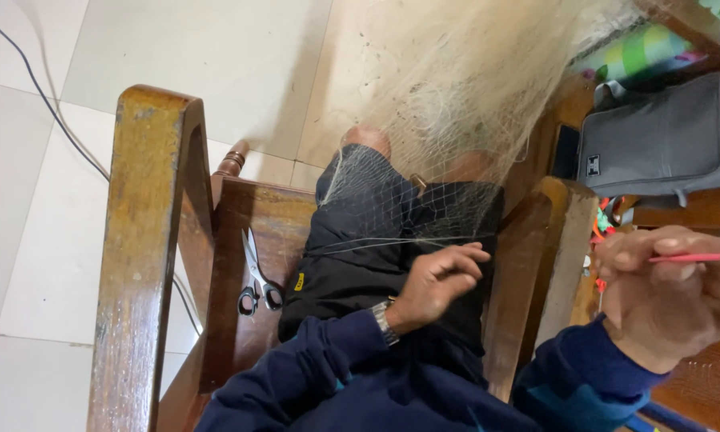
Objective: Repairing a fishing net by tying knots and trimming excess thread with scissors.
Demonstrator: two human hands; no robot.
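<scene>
A fine pale mesh fishing net (424,160) drapes over the person's lap; the left hand (436,282) pinches its strands between curled fingers (468,254). The right hand (668,296), raised beside it, grips a thin red netting needle (696,258). Black-handled scissors (257,280) lie on the wooden chair (148,240) seat.

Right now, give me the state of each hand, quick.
Left hand: closed, pinching threads of the fishing net over the lap.
Right hand: closed, holding a thin red needle.

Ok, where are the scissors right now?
In the head view the scissors lie on the wooden chair seat, left of the person's lap, between the chair arm and the dark trousers.
</scene>
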